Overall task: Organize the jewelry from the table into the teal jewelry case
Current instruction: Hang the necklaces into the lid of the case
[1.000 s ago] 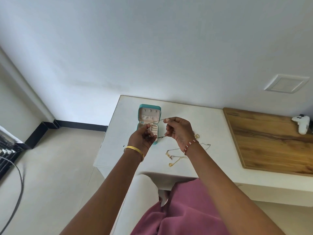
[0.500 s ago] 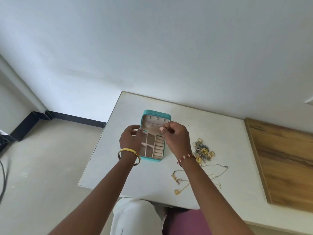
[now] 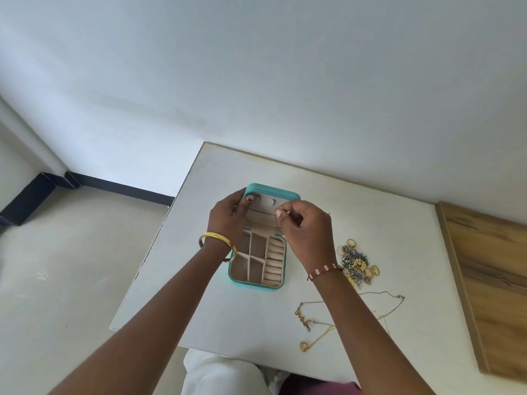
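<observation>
Left hand [image 3: 228, 220] grips the teal jewelry case [image 3: 258, 283] lid's left edge; right hand [image 3: 306, 232] pinches a thin chain [image 3: 261, 213] across the lid. Bare table [image 3: 222, 172] lies far and left.

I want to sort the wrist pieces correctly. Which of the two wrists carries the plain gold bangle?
The left wrist wears the gold bangle, a smooth solid ring. The right wrist has a red and white thread bracelet instead.

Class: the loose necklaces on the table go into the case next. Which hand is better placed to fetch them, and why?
The right hand: the necklaces lie on its side of the teal case, just beside that forearm. The left hand would likely have to cross over.
</observation>
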`<state>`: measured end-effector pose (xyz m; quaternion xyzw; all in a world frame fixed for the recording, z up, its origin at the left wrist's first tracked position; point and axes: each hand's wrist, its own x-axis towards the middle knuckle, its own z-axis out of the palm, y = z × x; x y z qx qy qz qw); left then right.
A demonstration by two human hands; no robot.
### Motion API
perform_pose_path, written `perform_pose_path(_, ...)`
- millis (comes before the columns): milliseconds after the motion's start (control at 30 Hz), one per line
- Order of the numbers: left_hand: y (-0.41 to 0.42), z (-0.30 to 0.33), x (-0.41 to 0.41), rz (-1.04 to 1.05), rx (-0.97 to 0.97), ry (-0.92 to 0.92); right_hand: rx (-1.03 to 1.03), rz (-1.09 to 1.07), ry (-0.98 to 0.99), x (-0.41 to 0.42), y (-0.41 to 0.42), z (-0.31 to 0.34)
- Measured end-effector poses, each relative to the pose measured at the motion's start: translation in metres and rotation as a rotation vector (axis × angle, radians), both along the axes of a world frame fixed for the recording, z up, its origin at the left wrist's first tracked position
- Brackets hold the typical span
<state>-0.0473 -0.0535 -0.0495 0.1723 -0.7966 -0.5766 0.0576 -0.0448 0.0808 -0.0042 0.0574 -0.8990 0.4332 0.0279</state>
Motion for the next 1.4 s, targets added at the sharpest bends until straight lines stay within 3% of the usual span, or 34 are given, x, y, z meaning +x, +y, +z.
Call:
perform_pose_path(300,0.007,-0.001,0.004,0.069,0.078,-0.056,0.398,0.140,0.315,-0.016,0.000,-0.013)
perform_pose_path(467,0.010,-0.001,0.006,0.073,0.165,-0.108,0.493,0.117,0.423,-0.024,0.003,-0.016)
perform_pose_path(900,0.014,0.000,0.014,0.067,0.223,-0.129,0.388,-0.086,0.329,-0.022,0.005,-0.025)
perform_pose_path(1133,0.016,-0.001,0.019,0.086,0.238,-0.116,0.126,-0.242,0.108,-0.025,0.004,-0.023)
perform_pose_path(1400,0.019,-0.002,0.021,0.089,0.257,-0.119,0.306,-0.148,0.244,-0.027,0.006,-0.026)
